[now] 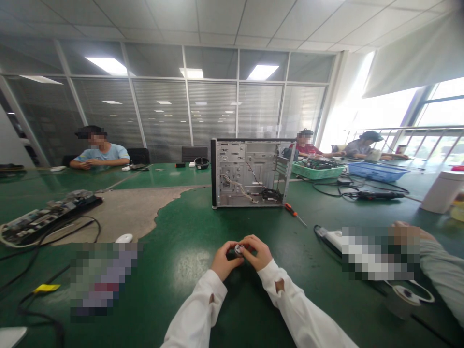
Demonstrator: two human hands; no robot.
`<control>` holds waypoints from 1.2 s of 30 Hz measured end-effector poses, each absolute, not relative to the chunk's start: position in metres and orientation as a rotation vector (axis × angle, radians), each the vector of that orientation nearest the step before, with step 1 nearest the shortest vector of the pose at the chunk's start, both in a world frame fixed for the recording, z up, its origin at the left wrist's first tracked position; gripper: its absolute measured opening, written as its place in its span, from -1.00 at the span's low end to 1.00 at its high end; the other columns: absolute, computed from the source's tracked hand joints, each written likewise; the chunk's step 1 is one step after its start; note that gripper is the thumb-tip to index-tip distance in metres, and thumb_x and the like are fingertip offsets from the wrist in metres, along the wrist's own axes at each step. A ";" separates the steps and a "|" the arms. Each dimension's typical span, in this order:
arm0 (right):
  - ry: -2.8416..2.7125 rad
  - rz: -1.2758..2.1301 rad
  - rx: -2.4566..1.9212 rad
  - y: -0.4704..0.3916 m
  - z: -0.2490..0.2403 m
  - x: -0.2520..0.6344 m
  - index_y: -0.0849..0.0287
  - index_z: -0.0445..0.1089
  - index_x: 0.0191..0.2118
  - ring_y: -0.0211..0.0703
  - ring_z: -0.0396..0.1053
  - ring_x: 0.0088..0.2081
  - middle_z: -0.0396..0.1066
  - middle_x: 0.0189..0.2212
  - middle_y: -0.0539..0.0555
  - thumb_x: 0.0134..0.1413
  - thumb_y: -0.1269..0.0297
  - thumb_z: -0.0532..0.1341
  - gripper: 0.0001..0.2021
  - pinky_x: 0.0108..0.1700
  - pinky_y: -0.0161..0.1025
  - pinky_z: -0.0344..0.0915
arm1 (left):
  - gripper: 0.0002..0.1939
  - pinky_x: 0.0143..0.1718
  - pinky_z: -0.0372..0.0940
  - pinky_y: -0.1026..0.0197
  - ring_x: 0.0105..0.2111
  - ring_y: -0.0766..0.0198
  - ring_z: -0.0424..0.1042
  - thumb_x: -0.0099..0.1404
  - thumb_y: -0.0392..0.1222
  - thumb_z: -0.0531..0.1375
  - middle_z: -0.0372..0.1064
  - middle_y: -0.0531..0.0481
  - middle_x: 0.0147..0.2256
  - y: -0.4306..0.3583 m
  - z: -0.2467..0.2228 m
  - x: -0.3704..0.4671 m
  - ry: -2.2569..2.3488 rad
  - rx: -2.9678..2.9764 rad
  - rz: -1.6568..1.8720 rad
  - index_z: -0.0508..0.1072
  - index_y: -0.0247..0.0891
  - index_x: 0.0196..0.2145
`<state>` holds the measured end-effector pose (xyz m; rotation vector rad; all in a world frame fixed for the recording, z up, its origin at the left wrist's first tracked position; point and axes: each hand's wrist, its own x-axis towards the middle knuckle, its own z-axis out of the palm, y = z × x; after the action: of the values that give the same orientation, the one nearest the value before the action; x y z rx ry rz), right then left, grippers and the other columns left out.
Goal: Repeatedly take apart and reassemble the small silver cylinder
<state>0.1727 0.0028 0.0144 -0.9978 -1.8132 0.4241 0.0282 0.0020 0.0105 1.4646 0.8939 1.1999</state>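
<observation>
Both hands meet over the green tabletop, closed around a small round silvery part [238, 249] whose exact kind I cannot make out. My left hand [222, 261] grips it between thumb and fingers from the left. From the right, the fingertips of my right hand [258, 254] pinch the same part. Beyond them stands an upright computer case [250, 174] with its side off, showing loose cables and bare metal bays. An orange-handled screwdriver [291, 210] lies by the case's lower right corner.
At left, a power strip [54, 217] and black cables lie near a worn patch [126, 208] of tabletop. Right hold a green basket [317, 171], a blue basket [379, 171] and a white cylinder [440, 192]. A co-worker's sleeve [444, 263] reaches in; other people sit farther back.
</observation>
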 end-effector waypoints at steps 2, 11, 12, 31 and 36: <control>-1.822 0.418 -1.003 0.002 0.016 0.174 0.16 0.36 -0.40 -0.31 0.26 -0.47 0.28 -0.44 0.04 -0.12 0.34 0.09 -0.86 -0.46 -0.37 0.26 | -0.66 -0.16 0.10 0.20 -0.29 0.20 0.30 -0.21 -0.42 0.26 0.37 -0.02 -0.37 0.001 0.013 0.029 0.907 1.451 1.201 0.41 -0.25 -0.38; -1.702 0.420 -1.031 0.003 0.017 0.174 0.17 0.30 -0.40 -0.28 0.29 -0.43 0.33 -0.47 0.02 -0.09 0.31 0.07 -0.88 -0.41 -0.35 0.25 | -0.71 -0.17 0.09 0.21 -0.29 0.19 0.29 -0.18 -0.39 0.24 0.37 0.00 -0.38 -0.002 0.013 0.032 0.972 1.505 1.215 0.42 -0.22 -0.40; -1.668 0.419 -1.059 0.005 0.015 0.176 0.18 0.30 -0.39 -0.28 0.29 -0.44 0.33 -0.48 0.01 -0.09 0.29 0.07 -0.87 -0.41 -0.35 0.24 | -0.71 -0.17 0.09 0.20 -0.28 0.19 0.28 -0.17 -0.39 0.23 0.37 0.00 -0.37 -0.002 0.012 0.032 0.994 1.537 1.220 0.41 -0.21 -0.39; -2.084 0.182 -1.866 0.021 -0.007 0.189 0.04 0.28 -0.29 -0.10 0.12 -0.15 0.23 -0.22 0.03 -0.15 0.31 0.13 -0.81 -0.25 -0.16 0.03 | -0.65 -0.20 0.16 0.18 -0.26 0.23 0.29 -0.16 -0.44 0.16 0.33 -0.01 -0.32 0.018 -0.011 0.020 1.326 1.579 1.402 0.33 -0.23 -0.33; -2.131 0.261 -1.895 0.018 0.001 0.190 0.03 0.26 -0.24 -0.11 0.09 -0.12 0.20 -0.17 0.02 -0.12 0.28 0.08 -0.78 -0.24 -0.18 0.00 | -0.63 -0.20 0.17 0.23 -0.28 0.29 0.32 -0.19 -0.51 0.09 0.34 0.05 -0.34 0.014 -0.005 0.019 1.309 1.737 1.386 0.31 -0.24 -0.36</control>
<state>0.1897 0.0181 0.0015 -1.8950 -2.1308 0.2614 0.0193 0.0139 -0.0053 1.7371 1.3090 1.3863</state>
